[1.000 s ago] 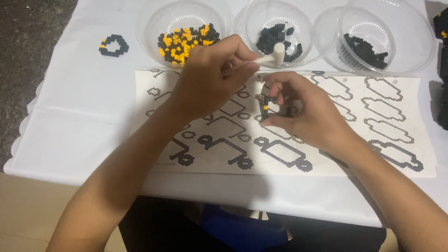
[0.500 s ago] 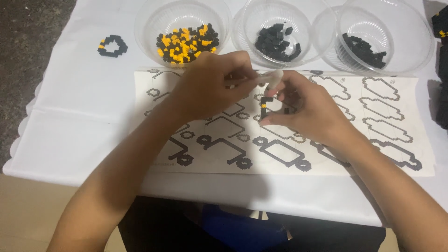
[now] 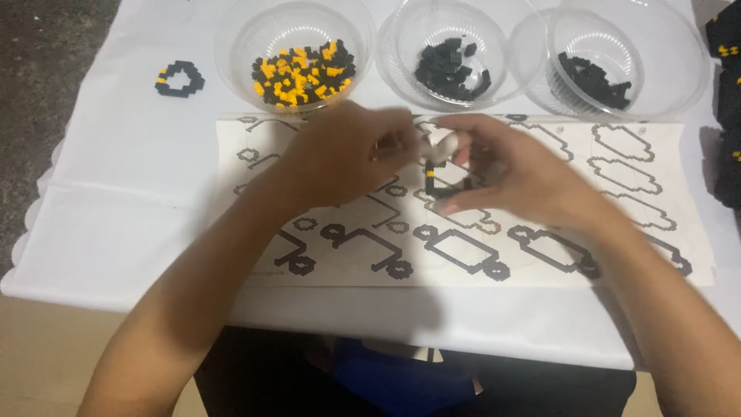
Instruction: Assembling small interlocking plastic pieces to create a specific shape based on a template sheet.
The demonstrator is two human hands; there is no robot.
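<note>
My left hand (image 3: 351, 154) and my right hand (image 3: 509, 170) meet over a paper sheet (image 3: 617, 224) printed with black outline shapes. My right hand pinches a small piece built of black and orange blocks (image 3: 432, 184), held upright above the sheet. My left hand grips a small white tool (image 3: 438, 147), whose tip touches the top of that piece. The fingers hide most of the tool.
Three clear plastic bowls stand behind the sheet: one with orange and black blocks (image 3: 301, 73), two with black blocks (image 3: 454, 68) (image 3: 598, 81). A small finished black ring with orange (image 3: 179, 79) lies at far left. Dark built pieces (image 3: 725, 46) sit at the right edge. White tablecloth (image 3: 116, 201) underneath.
My left hand has brought the white tool down from near the bowls to the block piece in my right hand. Both hands have closed together.
</note>
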